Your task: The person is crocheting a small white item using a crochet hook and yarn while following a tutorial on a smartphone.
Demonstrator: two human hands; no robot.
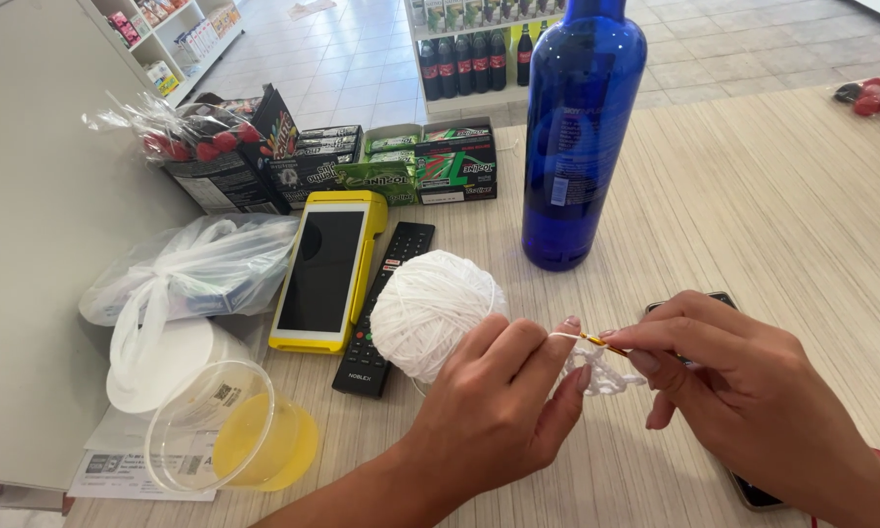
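At lower centre of the frame, a small white crochet piece (601, 372) is pinched by the left hand (498, 406), while a yellow crochet hook (604, 342) is gripped by the right hand (743, 391). A white yarn ball (430, 311) is seen just left, a tall blue bottle (582, 127) above.

Pale striped counter (753, 196): yarn ball (425, 311), blue bottle (577, 137), remote (386, 303).

A small shop is shown, seen from behind its counter (753, 196). A yellow card payment terminal (327, 269) and display boxes of chewing gum (430, 161) are set out on it. Stocked shelves of bottled drinks (469, 59) and packaged goods (180, 39) are ranged along a tiled aisle.
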